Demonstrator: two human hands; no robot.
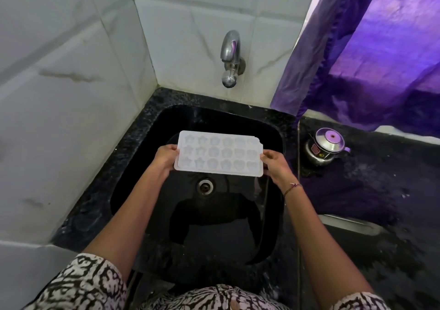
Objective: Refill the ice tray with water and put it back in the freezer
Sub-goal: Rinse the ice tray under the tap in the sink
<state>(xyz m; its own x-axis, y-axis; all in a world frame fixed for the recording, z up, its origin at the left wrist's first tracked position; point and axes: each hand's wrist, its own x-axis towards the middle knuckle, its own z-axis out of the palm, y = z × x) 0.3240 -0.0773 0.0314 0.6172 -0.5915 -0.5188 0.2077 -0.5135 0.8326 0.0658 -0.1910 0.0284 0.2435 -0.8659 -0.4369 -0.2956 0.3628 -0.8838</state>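
Two hands (164,158) (276,164), ice tray (219,153), no legible writing

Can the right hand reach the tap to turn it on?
Probably yes, but not right now. The right hand is gripping one end of the ice tray, so it must let go first. Nothing stands between it and the tap.

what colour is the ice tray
White, slightly translucent ice tray, seen clearly in the head view over the black sink.

We cannot tell whether the ice tray's (218,153) cavities between our hands (163,157) hold water, and its short ends hide our fingertips underneath.
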